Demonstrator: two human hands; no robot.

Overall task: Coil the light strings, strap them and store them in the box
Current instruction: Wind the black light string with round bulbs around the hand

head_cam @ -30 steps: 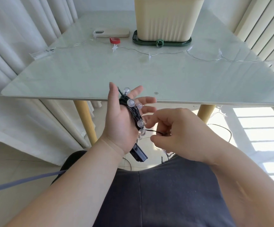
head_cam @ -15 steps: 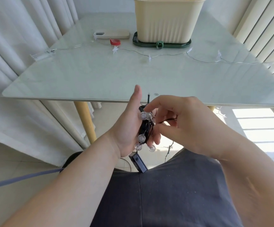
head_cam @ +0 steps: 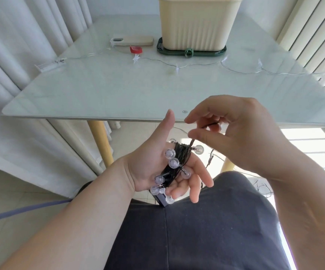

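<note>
A black-wired light string with clear round bulbs [head_cam: 177, 162] is wound in a coil around the fingers of my left hand [head_cam: 157, 164], palm up, below the table's front edge. Its black battery box [head_cam: 162, 199] hangs under that hand. My right hand [head_cam: 235, 133] pinches the loose black wire just above the coil, between thumb and forefinger. The rest of that wire trails down toward the floor. A cream box [head_cam: 198, 24] stands at the back of the table on a green tray [head_cam: 191, 52]. A second string with clear wire and star lights [head_cam: 177, 68] lies stretched across the table.
A beige phone [head_cam: 132, 40] and a red strap roll [head_cam: 136, 49] lie left of the box. A clear battery case [head_cam: 49, 64] ends the star string at the left. The glass table [head_cam: 118, 94] has wooden legs; curtains hang left, blinds right.
My right hand has carried the wire up and over the left fingers, adding a turn to the coil. My left hand has turned from edge-on to palm up.
</note>
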